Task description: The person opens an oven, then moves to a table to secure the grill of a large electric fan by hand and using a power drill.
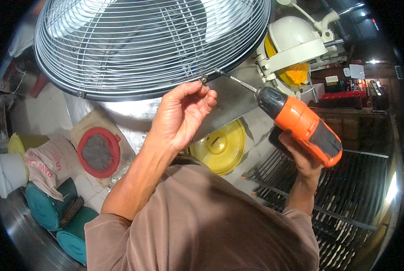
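Pale floor tiles [256, 141] and a shiny metal tabletop [233, 97] show below the wire fan cage [150, 54], which faces me with its black rim. At the near right of the cage, on that rim, sits a small metal fitting [204, 78]. My left hand [182, 107] is raised to it, thumb and forefinger drawn together, the others curled; I can't tell whether they pinch the fitting. Right of the cage and nearer me, my right hand [302, 157] has its fingers clamped round an orange and black drill [299, 119]. Its long bit [242, 83] points back at the cage's rim; whether the tip touches, I can't tell. Just right of the cage stands a cream machine [297, 36]. On the cage's near side lies a round yellow lid [222, 147]; to its near left, a red-rimmed container [83, 153] and, farther out, teal buckets [43, 205].
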The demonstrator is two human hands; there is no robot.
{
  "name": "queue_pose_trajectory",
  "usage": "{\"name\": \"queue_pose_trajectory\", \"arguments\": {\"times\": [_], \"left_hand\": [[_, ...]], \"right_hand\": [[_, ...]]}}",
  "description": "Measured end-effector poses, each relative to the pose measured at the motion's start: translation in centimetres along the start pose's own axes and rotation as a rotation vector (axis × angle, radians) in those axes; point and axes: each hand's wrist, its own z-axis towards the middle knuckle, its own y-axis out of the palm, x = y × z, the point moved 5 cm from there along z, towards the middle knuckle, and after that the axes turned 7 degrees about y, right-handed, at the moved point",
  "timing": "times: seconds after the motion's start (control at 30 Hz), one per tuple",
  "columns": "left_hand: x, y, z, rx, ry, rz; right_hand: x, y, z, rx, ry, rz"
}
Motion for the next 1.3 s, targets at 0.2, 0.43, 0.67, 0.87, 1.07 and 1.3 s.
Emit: {"name": "queue_pose_trajectory", "arguments": {"times": [0.2, 0.43, 0.67, 0.87, 1.07, 1.3], "left_hand": [[0.6, 1.8, -1.6, 0.09, 0.152, 0.474], [-0.4, 4.2, -2.7, -0.01, 0.343, 0.662], [0.2, 7.4, -3.4, -0.119, 0.483, 0.892], [-0.5, 10.6, -3.9, -0.211, 0.417, 0.904], [-0.2, 11.3, -4.3, -0.26, 0.31, 0.774], [-0.8, 12.4, -4.3, -0.333, 0.221, 0.733]], "right_hand": [[9.4, -0.6, -0.4, -0.068, 0.234, 0.41], [11.2, 1.0, 1.2, -0.249, 0.129, 1.08], [11.8, 6.3, 2.0, -0.216, 0.019, 1.261], [10.7, 13.2, 1.0, 0.028, -0.005, 1.03], [8.0, 13.2, 0.9, -0.026, -0.206, 0.876], [8.5, 15.4, -1.3, -0.23, -0.133, 0.672]]}}
